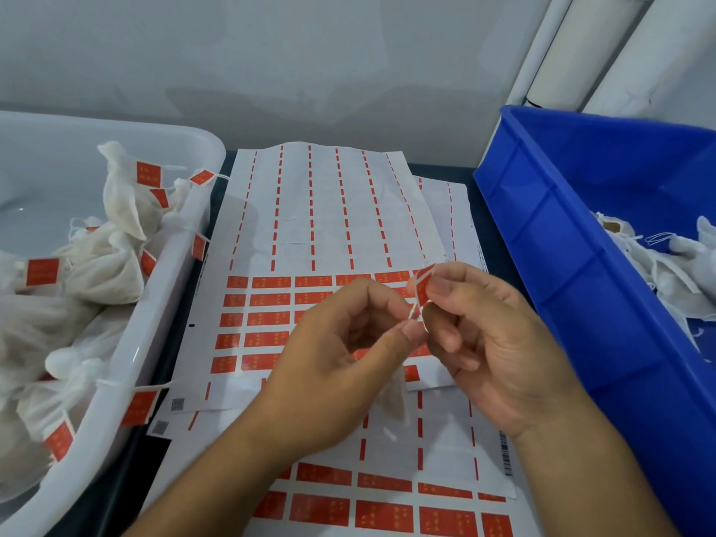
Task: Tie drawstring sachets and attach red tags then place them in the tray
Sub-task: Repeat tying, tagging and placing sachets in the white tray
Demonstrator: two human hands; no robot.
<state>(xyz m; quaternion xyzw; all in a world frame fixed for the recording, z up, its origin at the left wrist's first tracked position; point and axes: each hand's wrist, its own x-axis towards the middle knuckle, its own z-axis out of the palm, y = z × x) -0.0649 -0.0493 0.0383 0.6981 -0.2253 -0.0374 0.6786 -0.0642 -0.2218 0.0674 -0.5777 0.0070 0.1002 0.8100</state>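
Grey wall, dark desk (480, 226): fixing a red tag to a drawstring.
Over the sticker sheets (329, 219), the right hand (492, 343) pinches a red tag (423, 289) in its fingers while the left hand (341, 362) pinches the white string (413, 310) beneath it. Next, seemingly: press the tag shut, then drop the sachet into the white tray (155, 327) at left; untied ones wait in the blue bin (573, 242).

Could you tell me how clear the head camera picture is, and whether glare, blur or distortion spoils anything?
Head view: even, soft light with faint shadows; the wide lens bows the white tray rim and blue bin outward; small glare spot on the tray floor; print on the red tag between the left hand and right hand is too soft to read.
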